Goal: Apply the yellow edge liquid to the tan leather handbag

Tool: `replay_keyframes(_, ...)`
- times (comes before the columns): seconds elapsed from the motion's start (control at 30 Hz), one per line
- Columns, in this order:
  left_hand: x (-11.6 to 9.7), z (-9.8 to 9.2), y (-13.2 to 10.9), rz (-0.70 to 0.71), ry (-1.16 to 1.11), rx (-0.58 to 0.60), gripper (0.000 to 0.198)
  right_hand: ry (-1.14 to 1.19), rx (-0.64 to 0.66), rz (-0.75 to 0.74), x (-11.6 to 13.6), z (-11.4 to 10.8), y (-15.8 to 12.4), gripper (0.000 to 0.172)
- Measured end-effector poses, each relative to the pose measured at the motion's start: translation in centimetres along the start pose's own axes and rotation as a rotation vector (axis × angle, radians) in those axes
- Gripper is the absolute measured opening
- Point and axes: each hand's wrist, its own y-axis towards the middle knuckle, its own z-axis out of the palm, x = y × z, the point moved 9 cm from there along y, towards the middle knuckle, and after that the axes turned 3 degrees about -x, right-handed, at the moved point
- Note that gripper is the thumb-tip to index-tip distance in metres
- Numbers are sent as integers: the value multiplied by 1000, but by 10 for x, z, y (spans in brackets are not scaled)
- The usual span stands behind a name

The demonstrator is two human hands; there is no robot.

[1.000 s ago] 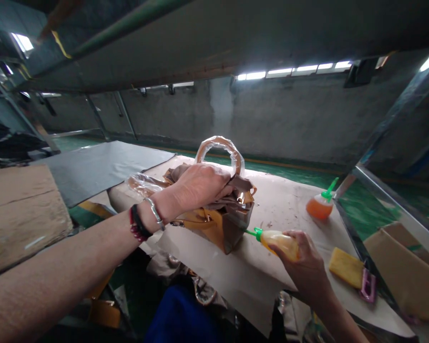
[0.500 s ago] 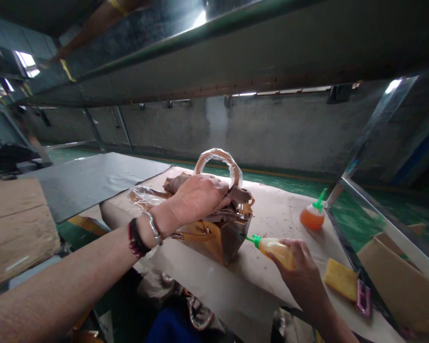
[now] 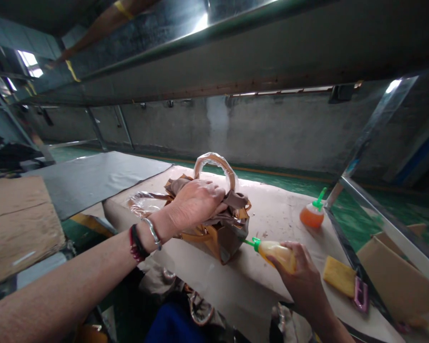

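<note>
A brown and tan handbag point(image 3: 232, 240) stands on the paper-covered table point(image 3: 279, 202), its upright handle wrapped in clear plastic. My left hand point(image 3: 200, 197) is closed over the bag's top, gripping the bunched brown material at its opening; some fingertips are hidden. In my right hand point(image 3: 300, 264) is a squeeze bottle point(image 3: 277, 255) of pale yellow liquid with a green cap and thin nozzle, lying nearly level. The nozzle tip points left at the bag's side near its lower corner; whether it touches I cannot tell.
A second bottle point(image 3: 311, 215) with orange liquid stands at the right. Near it lie a yellow sponge point(image 3: 339, 276) and a pink-handled tool point(image 3: 361, 294). Cardboard point(image 3: 17, 224) lies at left beside a grey sheet point(image 3: 103, 178). A metal shelf point(image 3: 214, 71) hangs overhead.
The nozzle has shifted slightly down along the bag's side with the right hand. The bag has tilted or moved slightly, with my left hand still on its top.
</note>
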Motion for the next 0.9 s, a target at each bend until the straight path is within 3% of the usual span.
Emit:
replay_keyframes(0.23, 5, 1, -17, -41, -18, 45, 23, 23, 63, -24, 5, 3, -8, 34)
replay_keyframes(0.47, 9, -6, -38, -20, -24, -141, 20, 0, -16, -58, 9, -4, -8, 37)
replay_keyframes(0.67, 8, -16, -37, 0, 17, -256, 24, -20, -32, -103, 13, -6, -3, 35)
replay_keyframes(0.77, 5, -16, -34, 15, 13, -258, 24, -41, -57, -127, 12, -7, -1, 36)
replay_keyframes(0.9, 2, -11, -30, 36, -20, -224, 24, -17, 14, -231, 21, -1, -6, 33)
